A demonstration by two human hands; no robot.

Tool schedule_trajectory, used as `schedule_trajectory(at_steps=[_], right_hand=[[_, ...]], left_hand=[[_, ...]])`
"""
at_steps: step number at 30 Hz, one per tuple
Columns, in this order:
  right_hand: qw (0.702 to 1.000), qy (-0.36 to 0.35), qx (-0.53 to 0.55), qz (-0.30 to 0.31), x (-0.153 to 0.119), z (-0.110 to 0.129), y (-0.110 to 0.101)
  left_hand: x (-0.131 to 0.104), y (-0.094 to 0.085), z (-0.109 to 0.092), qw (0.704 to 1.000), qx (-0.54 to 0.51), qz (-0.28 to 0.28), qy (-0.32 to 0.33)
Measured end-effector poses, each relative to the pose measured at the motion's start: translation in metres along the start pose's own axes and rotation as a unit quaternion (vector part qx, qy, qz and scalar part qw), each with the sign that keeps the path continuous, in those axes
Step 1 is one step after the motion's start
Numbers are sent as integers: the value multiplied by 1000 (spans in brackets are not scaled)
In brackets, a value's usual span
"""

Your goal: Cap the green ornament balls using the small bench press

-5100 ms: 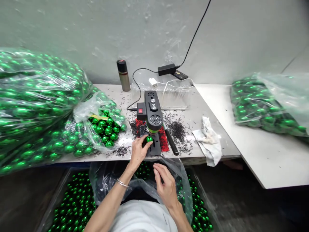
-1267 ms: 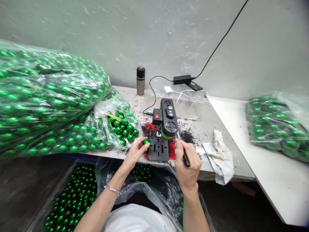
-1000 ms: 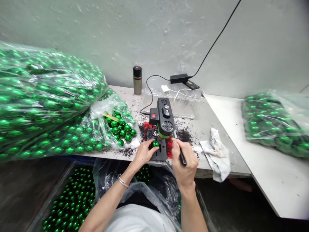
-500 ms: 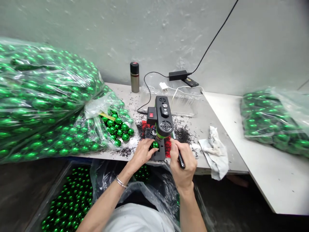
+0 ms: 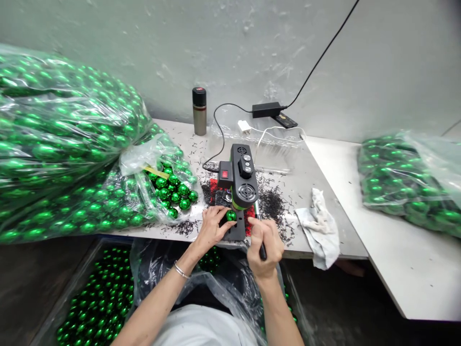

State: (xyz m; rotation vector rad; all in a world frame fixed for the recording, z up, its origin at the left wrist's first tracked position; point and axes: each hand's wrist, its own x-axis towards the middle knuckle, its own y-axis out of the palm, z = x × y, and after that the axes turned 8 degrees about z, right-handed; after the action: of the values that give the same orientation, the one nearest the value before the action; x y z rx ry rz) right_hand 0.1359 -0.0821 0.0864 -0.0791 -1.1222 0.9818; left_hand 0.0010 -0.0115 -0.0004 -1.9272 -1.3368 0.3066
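Between the thumb and fingers of my left hand [image 5: 215,225] is a shiny green ball [image 5: 231,216]. It rests at the black base plate [image 5: 236,233], just under the head of a black machine [image 5: 245,175] with a red switch. My right hand [image 5: 265,244], right of the base, is closed around a black-handled tool [image 5: 263,252]; the tool's upper end is partly hidden by the fingers. Red material [image 5: 249,220] lies beside the base, with small black bits [image 5: 272,204] scattered around it.
A big clear bag of green balls [image 5: 61,144] fills the left, its mouth spilling loose balls [image 5: 175,192]. Behind stand a bottle [image 5: 200,113], a clear tray [image 5: 277,156] and a power adapter [image 5: 265,110]. A cloth [image 5: 320,230] and another bag [image 5: 406,182] are right.
My right hand has shifted left and slightly down, nearer the machine base. My left hand stays at the green ball. The whole view has shifted slightly.
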Motion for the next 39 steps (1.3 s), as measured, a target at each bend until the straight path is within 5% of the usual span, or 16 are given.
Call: schedule_trajectory(at_steps=[9,17,21,26,29,33,36,39], right_hand=[[997,-44,1,-60,-24,-29,33],[997,-61,-6,-49,-32,-38,43],[996,-77,-16,-50,-22,-31,35],[1000,7,19,-1,17,5,-5],[998,50,26,40,37,22,-23],[997,66,37,26,38,26,-22],[996,71,51,17,31,24,-15],[995,76,59,15,28,22,-13]], left_hand=[[0,0,-1,1000,12,1,0],[0,2,2,1000,-4,-7,8],[3,4,2,1000,-13,-15,6],[-3,0,-5,999,-24,-26,11],[-25,-11,-8,999,-15,-13,38],[-49,-41,-2,997,56,-13,44],[-42,-68,13,988,142,-57,-25],[-21,-88,31,965,246,19,-88]])
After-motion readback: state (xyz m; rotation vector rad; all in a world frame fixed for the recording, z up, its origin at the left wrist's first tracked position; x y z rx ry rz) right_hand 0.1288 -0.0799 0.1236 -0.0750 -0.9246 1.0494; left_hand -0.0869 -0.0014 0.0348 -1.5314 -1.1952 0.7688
